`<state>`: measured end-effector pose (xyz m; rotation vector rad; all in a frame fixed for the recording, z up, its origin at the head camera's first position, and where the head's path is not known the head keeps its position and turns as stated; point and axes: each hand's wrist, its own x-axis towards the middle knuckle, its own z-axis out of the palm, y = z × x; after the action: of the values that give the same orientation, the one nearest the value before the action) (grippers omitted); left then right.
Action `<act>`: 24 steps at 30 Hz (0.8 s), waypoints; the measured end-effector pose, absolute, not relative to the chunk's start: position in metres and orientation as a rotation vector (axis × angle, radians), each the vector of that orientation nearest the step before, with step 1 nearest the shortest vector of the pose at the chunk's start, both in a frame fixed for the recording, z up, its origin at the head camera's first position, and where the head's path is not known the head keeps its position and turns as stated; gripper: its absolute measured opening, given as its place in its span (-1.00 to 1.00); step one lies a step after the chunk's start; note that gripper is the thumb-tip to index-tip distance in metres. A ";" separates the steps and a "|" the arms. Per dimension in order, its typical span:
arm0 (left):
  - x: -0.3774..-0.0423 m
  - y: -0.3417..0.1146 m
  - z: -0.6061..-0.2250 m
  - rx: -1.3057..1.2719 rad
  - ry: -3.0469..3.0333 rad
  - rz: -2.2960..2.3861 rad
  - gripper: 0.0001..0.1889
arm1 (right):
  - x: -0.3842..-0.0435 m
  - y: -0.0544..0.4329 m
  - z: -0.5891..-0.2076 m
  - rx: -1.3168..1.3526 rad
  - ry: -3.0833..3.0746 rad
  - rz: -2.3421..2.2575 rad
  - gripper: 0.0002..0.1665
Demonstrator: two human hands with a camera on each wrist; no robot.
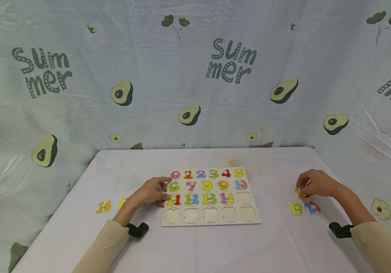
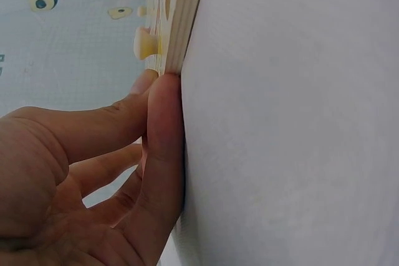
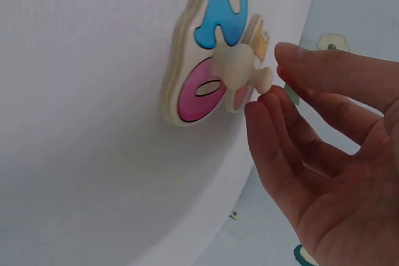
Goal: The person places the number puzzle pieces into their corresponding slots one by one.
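A wooden number puzzle board (image 1: 212,225) lies on the table, with numbered knob pieces in its upper rows and bare recesses in its lower right part. My left hand (image 1: 151,190) grips the board's left edge; in the left wrist view its thumb and a finger meet at that edge. At the right, my right hand (image 1: 316,183) is over a yellow-and-red number piece (image 1: 298,193). In the right wrist view its fingertips surround that piece's knob (image 3: 263,80), with a gap at the thumb. A blue-and-pink 20 piece (image 3: 202,91) lies just beside it.
A yellow-green number piece (image 1: 295,208) lies beside the 20 piece. On the left are a 16 piece (image 1: 104,206) and a yellow piece (image 1: 121,203) partly hidden by the left arm. A printed cloth (image 1: 154,68) hangs behind the white table (image 1: 215,250).
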<state>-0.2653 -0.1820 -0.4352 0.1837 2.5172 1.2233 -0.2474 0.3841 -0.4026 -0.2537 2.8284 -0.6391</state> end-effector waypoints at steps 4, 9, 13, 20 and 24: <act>-0.265 -0.182 -0.436 0.176 2.522 1.217 -0.24 | -0.248 0.387 -0.406 -0.254 2.826 -0.631 -0.88; -0.266 -0.182 -0.437 0.181 2.517 1.218 -0.24 | -0.248 0.390 -0.408 -0.260 2.815 -0.615 -0.91; -0.267 -0.183 -0.437 0.190 2.520 1.218 -0.24 | -0.247 0.391 -0.408 -0.259 2.809 -0.623 -0.93; -0.267 -0.182 -0.436 0.189 2.535 1.197 -0.24 | -0.248 0.390 -0.408 -0.282 2.820 -0.598 -0.96; -0.266 -0.182 -0.436 0.185 2.538 1.189 -0.23 | -0.249 0.390 -0.407 -0.297 2.808 -0.593 -0.95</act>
<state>-0.2664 -0.1816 -0.4358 0.1849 2.5376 1.1891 -0.2486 0.3899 -0.4066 -0.2973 2.8080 -0.5931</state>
